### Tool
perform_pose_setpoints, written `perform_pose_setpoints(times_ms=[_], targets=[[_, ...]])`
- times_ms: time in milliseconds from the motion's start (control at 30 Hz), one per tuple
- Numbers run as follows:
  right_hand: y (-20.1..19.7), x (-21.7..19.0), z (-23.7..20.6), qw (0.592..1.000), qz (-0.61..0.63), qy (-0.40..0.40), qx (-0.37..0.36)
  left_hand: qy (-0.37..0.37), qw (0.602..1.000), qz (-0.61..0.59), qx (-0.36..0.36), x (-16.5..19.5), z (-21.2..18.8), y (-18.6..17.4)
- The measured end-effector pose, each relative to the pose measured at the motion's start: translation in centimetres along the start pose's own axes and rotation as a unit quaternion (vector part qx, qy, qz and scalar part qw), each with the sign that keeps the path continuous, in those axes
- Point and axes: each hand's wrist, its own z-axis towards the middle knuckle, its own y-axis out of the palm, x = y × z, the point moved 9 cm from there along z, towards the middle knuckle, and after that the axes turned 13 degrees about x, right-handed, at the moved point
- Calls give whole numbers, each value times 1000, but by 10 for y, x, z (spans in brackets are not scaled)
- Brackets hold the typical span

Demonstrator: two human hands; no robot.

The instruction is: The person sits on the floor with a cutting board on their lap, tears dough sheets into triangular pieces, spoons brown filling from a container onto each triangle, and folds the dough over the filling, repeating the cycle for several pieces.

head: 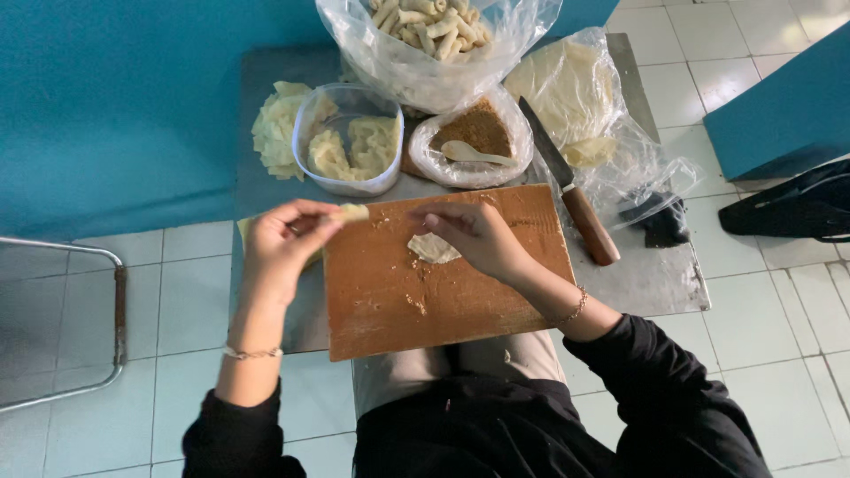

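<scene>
Plastic tub (347, 142) holds dough; left hand (282, 248) pinches a roll (352, 212), right hand (478, 237) presses wrapper (432, 249).

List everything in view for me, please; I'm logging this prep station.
wooden board: one, brown, across the lap
wrapper piece: one, pale, on the board
small roll: one, pale, at the board's left edge
tub: one, clear, holding pale strips
bag of rolls: one, clear, top centre
bag of filling: one, brown, with white spoon
knife: one, wooden handle, right of board
metal table: one, grey
left hand: holding the roll
right hand: on the wrapper
</scene>
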Motion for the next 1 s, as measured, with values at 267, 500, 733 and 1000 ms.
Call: perform_pose_setpoints(times_ms=[267, 500, 733, 1000], targets=[[-5, -1, 0, 999, 29, -4, 29, 159, 966, 175, 105, 79, 128, -19], [-12, -5, -5, 997, 65, 9, 49, 175, 940, 291, 34, 73, 156, 16], [-33, -13, -6, 996, 58, -17, 72, 336, 856, 388, -63, 78, 138, 19], [-47, -22, -13, 935, -325, -114, 81, 443, 791, 412, 97, 113, 98, -6]])
